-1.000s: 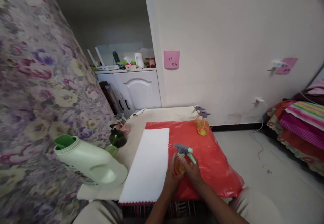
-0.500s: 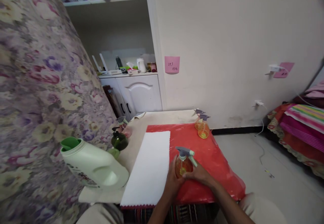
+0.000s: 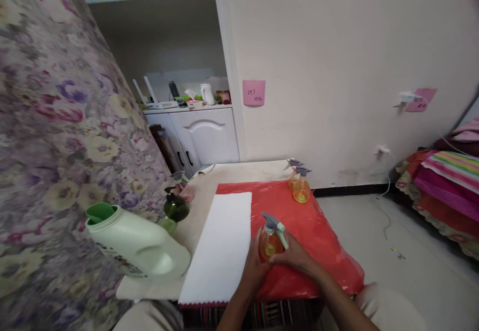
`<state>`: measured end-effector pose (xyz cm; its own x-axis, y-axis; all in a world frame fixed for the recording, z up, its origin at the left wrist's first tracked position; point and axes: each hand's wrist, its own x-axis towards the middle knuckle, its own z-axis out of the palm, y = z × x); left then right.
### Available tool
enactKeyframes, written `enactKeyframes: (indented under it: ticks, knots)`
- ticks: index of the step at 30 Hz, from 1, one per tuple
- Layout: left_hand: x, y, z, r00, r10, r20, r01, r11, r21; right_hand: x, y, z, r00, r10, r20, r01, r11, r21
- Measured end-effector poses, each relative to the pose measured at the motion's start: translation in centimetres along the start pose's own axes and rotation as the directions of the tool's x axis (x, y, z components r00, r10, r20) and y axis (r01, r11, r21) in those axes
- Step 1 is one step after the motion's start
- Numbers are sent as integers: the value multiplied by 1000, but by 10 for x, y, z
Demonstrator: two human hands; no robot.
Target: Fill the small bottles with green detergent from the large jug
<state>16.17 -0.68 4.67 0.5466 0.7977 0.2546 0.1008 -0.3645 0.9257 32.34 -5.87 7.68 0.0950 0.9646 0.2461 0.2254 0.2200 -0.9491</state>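
Both my hands are closed around a clear spray bottle (image 3: 270, 243) with a grey and pale green trigger head; the red sheet (image 3: 299, 236) shows through it. My left hand (image 3: 255, 262) wraps its left side. My right hand (image 3: 294, 255) grips the right side, below the trigger, with the thumb across the front. The bottle stands close to upright over the red sheet; whether its base touches is hidden by my fingers. Left of it lies a white sheet (image 3: 220, 246) with a zigzag edge.
Two yellowish spray bottles (image 3: 301, 191) stand at the sheet's far right corner. On the left are a large pale green jug (image 3: 149, 251), a dark green pump bottle (image 3: 176, 208) and a pinkish spray bottle (image 3: 188, 193). A floral curtain (image 3: 75, 121) hangs beside the table.
The spray head has turned a little, its nozzle now pointing more toward me and downward. Both hands keep their hold on the bottle. The view has shifted slightly.
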Motion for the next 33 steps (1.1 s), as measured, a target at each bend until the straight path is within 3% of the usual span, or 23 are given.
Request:
enactKeyframes:
  ticks: [6, 12, 15, 23, 28, 33]
  knots:
    - [1, -6, -3, 1000, -19, -11, 19, 1000, -15, -1, 1, -10, 990, 18, 141, -35, 993, 117]
    - [4, -4, -4, 999, -35, 25, 33, 997, 64, 5, 16, -1, 998, 25, -58, -29, 998, -61]
    - [5, 0, -3, 1000, 6, 7, -7, 988, 153, 5, 14, -1, 996, 35, -80, -45, 991, -127]
    - [7, 5, -4, 999, -35, 15, 32, 990, 135, 4, 4, -11, 997, 5, 71, -8, 999, 45]
    - [12, 10, -9, 995, -74, 61, 66, 990, 127, 7, 3, -8, 999, 11, -31, -10, 1000, 9]
    - [17, -1, -25, 999, -13, 46, 4, 982, 187, 14, 13, -13, 975, 42, -217, -52, 998, -43]
